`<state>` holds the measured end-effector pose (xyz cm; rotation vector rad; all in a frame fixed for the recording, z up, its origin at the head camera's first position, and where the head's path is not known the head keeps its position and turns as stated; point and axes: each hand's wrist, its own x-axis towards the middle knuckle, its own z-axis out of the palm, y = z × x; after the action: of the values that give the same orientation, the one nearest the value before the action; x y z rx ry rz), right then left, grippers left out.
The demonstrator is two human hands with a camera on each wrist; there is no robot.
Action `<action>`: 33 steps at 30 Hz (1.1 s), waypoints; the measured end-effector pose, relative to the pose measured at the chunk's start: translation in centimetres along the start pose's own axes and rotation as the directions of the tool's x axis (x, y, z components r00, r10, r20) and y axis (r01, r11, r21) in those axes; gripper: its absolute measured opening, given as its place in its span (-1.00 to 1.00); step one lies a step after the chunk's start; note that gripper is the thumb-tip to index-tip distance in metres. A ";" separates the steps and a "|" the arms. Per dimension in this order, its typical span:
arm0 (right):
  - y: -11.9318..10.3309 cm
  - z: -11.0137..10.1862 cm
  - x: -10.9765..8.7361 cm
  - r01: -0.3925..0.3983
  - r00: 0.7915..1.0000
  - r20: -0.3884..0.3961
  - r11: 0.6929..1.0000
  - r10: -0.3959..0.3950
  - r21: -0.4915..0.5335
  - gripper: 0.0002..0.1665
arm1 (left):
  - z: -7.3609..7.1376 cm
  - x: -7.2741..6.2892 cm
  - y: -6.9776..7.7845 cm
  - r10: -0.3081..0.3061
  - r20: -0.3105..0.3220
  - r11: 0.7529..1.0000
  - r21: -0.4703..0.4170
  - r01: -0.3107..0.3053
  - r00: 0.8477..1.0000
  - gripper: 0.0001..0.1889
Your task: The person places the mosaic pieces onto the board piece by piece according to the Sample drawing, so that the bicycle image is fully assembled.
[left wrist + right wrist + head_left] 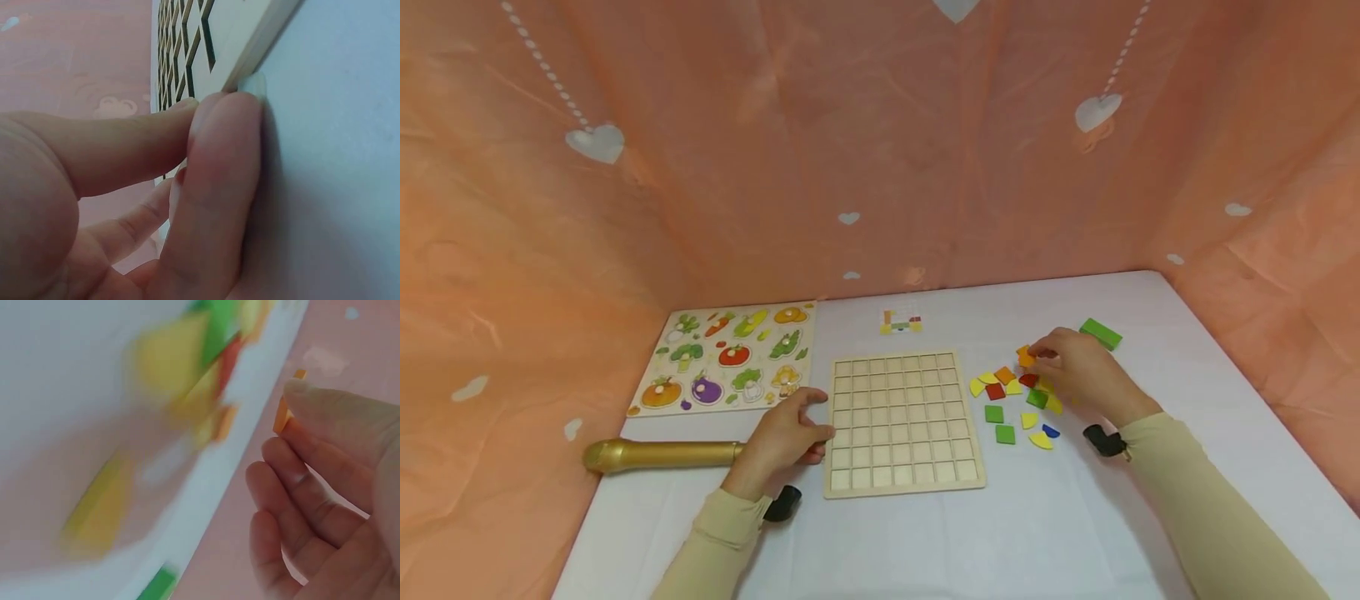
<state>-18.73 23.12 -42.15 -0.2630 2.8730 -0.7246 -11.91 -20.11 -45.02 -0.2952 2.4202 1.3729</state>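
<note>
The left hand (pixel 786 433) has thumb and fingers closed to a narrow gap on the 9 o'clock edge of the board (pixel 904 423), pinching its rim. The right hand (pixel 1078 367) has thumb and forefinger drawn together on an orange piece (pixel 1026 357), lifted above the bench (pixel 880 550); its other fingers curl loosely without gripping.

The board lies flat between the hands, its square cells bare. At its 3 o'clock, under and beside the right hand, loose pieces are scattered: a red square (pixel 995 392) with an orange square (pixel 1005 375) at its 1 o'clock, two green squares (pixel 994 414) toward 6 o'clock, and a blue piece (pixel 1051 432) near a yellow wedge (pixel 1041 440). In the right wrist view several pieces are blurred.

A green block (pixel 1101 333) sits just beyond the right hand, at its 1 o'clock. At the board's 12 o'clock is a small card (pixel 900 322) with a coloured pattern; at 10 o'clock, a vegetable puzzle (pixel 722 358). A gold rod (pixel 662 454) lies toward 9 o'clock, its inner end hidden by the left hand. Pink cloth (pixel 880 167) with pale hearts hangs behind.
</note>
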 end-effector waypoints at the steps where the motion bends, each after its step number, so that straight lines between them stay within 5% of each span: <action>1: -0.9 0.4 0.3 0.011 1.000 -0.001 1.000 -0.011 0.007 -0.60 | -0.1 0.0 -0.1 0.001 0.002 1.000 -0.001 -0.001 1.000 -0.41; 7: -6.2 3.6 2.1 0.123 0.992 -0.003 0.992 -0.123 0.034 -0.65 | -0.2 0.2 0.2 0.004 0.017 1.000 0.002 -0.004 1.000 -0.42; 17: -13.9 9.1 3.8 0.308 0.951 -0.015 0.951 -0.308 0.021 -0.75 | -0.2 0.2 0.0 -0.004 0.019 1.000 0.020 0.003 1.000 -0.43; 23: -16.4 11.1 3.8 0.291 0.956 0.022 0.956 -0.292 0.025 -0.73 | -0.1 0.0 -0.1 0.007 0.034 1.000 0.013 -0.007 0.999 -0.44; 33: -18.5 12.1 3.4 0.364 0.931 0.009 0.931 -0.364 -0.032 -0.77 | -0.2 -0.3 0.2 0.034 0.023 0.999 0.004 -0.034 0.999 -0.44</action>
<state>-17.19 0.84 -44.16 -0.8187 2.8656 -0.7300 -11.76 -20.21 -44.63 -0.2368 2.4200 1.3782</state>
